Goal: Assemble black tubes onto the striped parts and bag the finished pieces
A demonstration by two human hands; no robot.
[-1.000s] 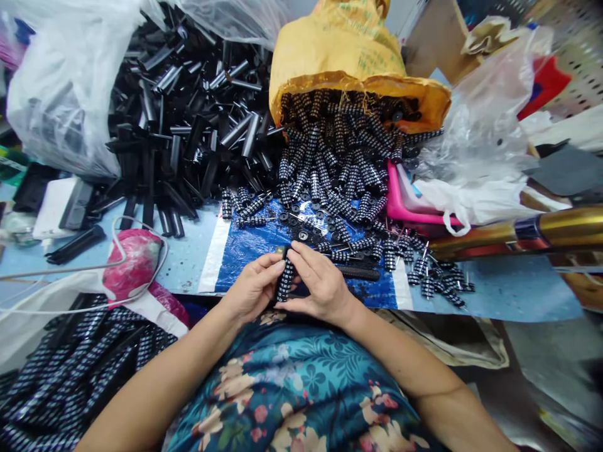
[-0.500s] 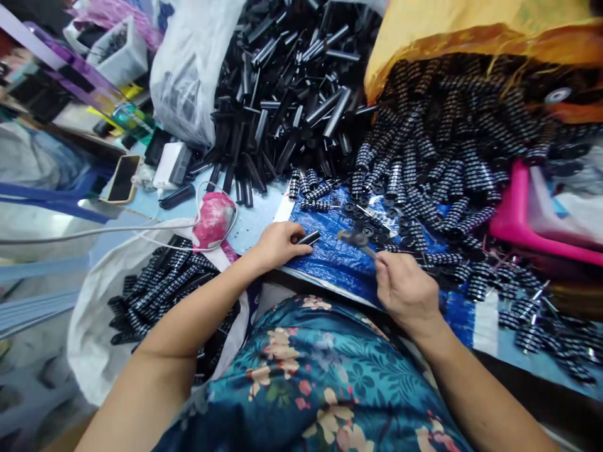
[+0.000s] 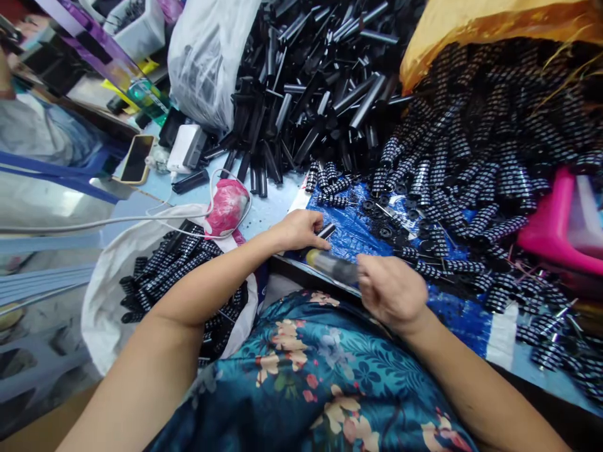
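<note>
My left hand [image 3: 300, 231] is closed around a short, shiny black tube [image 3: 326, 230], whose end sticks out past the fingers over the blue plastic sheet [image 3: 360, 235]. In my right hand [image 3: 393, 290] is a small hammer [image 3: 333, 267] with a yellowish face; motion smears it. The hammer's head is just below and right of the left fingers, near the tube; whether they touch I cannot tell. Beyond the hands lie loose small black parts [image 3: 384, 229] and black ribbed rollers with pale square marks [image 3: 335, 186].
A heap of plain black tubes [image 3: 282, 113] fills the back, with piled ribbed rollers [image 3: 452, 150] at right beside a pink bin [image 3: 549, 216]. At left are a white sack [image 3: 101, 314] of rollers, a pink wrapped bundle [image 3: 227, 208] with a cable, and a phone [image 3: 137, 159].
My right hand has swung the hammer leftward and down, toward the left hand. My left hand still grips the tube. The whole view has shifted slightly.
</note>
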